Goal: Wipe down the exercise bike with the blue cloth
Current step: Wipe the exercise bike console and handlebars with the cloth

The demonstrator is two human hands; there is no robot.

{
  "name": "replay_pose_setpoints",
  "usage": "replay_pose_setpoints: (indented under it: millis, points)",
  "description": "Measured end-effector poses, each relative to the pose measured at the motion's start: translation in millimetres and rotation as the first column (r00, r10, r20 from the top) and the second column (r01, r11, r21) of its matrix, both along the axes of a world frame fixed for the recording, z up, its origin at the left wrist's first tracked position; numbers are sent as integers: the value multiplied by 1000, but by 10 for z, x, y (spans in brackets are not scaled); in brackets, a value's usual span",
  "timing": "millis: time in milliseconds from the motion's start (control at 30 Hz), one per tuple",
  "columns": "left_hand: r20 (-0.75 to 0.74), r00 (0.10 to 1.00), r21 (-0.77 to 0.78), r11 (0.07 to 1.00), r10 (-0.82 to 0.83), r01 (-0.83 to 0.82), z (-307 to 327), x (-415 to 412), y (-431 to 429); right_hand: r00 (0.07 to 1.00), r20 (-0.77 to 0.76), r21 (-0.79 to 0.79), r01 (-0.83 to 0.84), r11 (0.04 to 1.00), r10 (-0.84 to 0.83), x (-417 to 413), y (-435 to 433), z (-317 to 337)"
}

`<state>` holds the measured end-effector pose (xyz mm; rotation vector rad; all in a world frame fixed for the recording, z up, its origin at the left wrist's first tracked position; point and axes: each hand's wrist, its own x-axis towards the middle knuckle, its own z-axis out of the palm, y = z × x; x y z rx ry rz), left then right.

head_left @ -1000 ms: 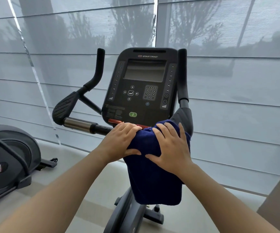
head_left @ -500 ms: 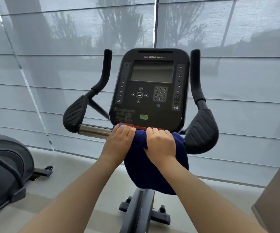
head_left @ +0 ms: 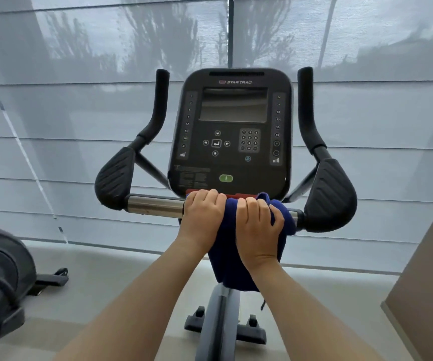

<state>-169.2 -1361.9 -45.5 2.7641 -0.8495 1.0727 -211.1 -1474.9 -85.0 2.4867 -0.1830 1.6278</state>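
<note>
Gripping blue cloth (head_left: 232,259) over exercise bike (head_left: 232,131) crossbar.
Left hand (head_left: 202,217), right hand (head_left: 258,230) clenched on plush fabric around polished metal bar (head_left: 155,205); ribbed black pads, "STAR TRAC" console.

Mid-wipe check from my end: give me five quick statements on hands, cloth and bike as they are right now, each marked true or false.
1. Both the left hand and the right hand are closed over the blue cloth on the crossbar. True.
2. The cloth covers the console screen. False: the screen is bare; the cloth hangs below the console.
3. The crossbar's metal section left of the hands is uncovered. True.
4. The right hand holds the upright right handlebar grip. False: it is on the cloth at the crossbar.
5. The green button is visible above the hands. True.
</note>
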Motion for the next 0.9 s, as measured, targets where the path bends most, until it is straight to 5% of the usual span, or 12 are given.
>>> replay_pose_setpoints:
  millis: [467,900]
  points:
    - [-125,982,90,987,141,-130,123,-143,-75,976,-202,-190,-125,974,86,-48,-260,271]
    - [-33,999,-8,999,33,-34,-43,-197,2,979,-203,-33,-40,999,32,-95,-83,130]
